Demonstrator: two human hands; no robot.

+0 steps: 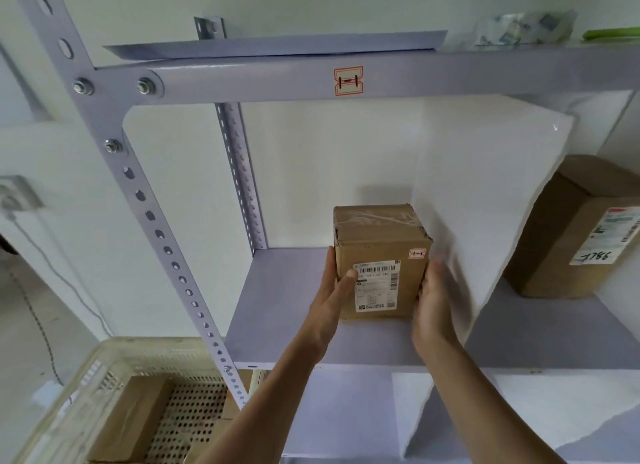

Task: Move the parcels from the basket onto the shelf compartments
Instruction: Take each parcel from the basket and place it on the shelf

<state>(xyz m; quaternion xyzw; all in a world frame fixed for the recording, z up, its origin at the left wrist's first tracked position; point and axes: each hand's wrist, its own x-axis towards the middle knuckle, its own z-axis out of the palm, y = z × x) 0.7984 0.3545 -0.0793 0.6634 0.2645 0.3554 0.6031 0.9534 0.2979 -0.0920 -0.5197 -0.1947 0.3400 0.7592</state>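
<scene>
Two hands, left hand (pixel 329 301) and right hand (pixel 434 301), clasping small parcel (pixel 381 259) at frame centre on shelf (pixel 277 290); risk: blurred right hand nudging white divider (pixel 485 204).

brown cardboard parcel (pixel 381 256) with a white barcode label (pixel 375 287) and small red-printed sticker (pixel 417 253); pale lilac-grey shelf frame (pixel 277 79); white divider panel (pixel 485 204); cream perforated basket (pixel 104 370).
</scene>
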